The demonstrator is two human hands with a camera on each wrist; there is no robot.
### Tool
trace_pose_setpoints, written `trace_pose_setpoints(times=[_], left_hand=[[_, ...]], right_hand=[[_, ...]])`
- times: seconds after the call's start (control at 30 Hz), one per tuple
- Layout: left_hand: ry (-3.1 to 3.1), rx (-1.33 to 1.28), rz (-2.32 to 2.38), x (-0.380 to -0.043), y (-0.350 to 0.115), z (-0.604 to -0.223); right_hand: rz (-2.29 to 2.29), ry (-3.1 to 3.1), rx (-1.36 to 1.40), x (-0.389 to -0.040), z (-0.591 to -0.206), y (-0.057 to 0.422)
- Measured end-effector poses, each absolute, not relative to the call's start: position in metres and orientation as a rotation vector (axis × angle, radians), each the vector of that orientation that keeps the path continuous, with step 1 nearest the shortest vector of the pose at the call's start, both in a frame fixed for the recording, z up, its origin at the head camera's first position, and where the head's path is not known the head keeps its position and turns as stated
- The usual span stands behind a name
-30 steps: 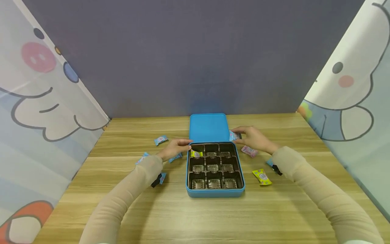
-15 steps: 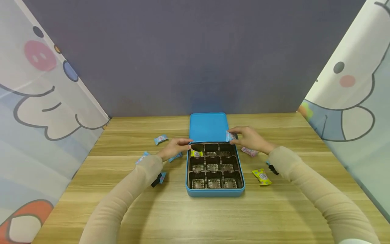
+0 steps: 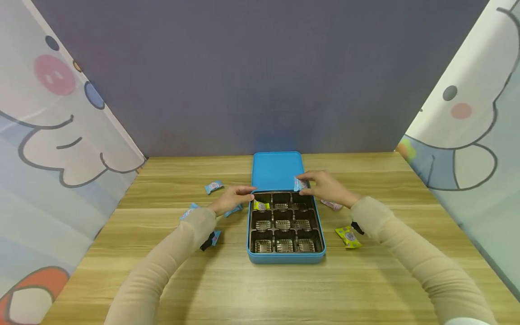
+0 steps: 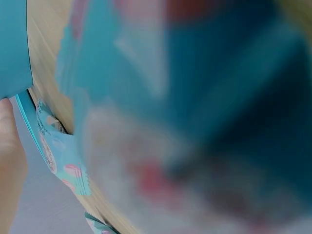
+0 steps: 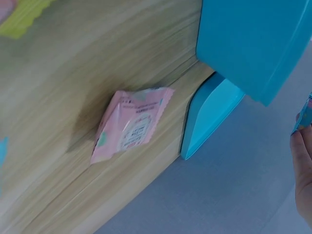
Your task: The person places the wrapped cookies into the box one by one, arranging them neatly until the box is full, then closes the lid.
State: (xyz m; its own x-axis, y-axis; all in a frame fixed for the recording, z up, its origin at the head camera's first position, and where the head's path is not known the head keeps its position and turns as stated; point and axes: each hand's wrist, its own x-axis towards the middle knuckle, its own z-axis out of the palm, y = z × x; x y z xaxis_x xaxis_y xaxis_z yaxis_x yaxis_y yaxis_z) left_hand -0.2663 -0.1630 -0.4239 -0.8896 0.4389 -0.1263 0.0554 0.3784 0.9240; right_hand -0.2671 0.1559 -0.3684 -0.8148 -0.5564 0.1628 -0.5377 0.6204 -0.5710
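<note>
My left hand holds the back left corner of a blue box, thumb on the left rim and fingers at the back rim. Inside sits a dark brown divided tray; a yellow wrapped candy lies in its back left compartment. Between thumb and fingers my right hand pinches a light blue wrapped candy, above the box's back right edge. The blue lid lies flat behind the box. In the right wrist view, part of that hand shows at the right edge.
Several light blue candies are scattered left of the box, one large and blurred in the left wrist view. To the right lie a pink candy and a yellow candy. A dark grey panel stands behind the table.
My right hand has moved left with the light blue candy, from beside the lid to over the box's back right edge. The left hand stays at its corner.
</note>
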Motion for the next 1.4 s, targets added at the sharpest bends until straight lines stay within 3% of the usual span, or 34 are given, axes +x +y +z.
trace_pose_setpoints(times=[0.53,1.4], left_hand=[[2.302,0.414,1.483,-0.269,-0.165,-0.425],[2.299,0.412,1.503,-0.271,-0.166,-0.428]], right_hand=[[-0.924,2.801,-1.009,-0.262,-0.371,0.137],[-1.195,2.58,-0.775,-0.262,-0.387,0.11]])
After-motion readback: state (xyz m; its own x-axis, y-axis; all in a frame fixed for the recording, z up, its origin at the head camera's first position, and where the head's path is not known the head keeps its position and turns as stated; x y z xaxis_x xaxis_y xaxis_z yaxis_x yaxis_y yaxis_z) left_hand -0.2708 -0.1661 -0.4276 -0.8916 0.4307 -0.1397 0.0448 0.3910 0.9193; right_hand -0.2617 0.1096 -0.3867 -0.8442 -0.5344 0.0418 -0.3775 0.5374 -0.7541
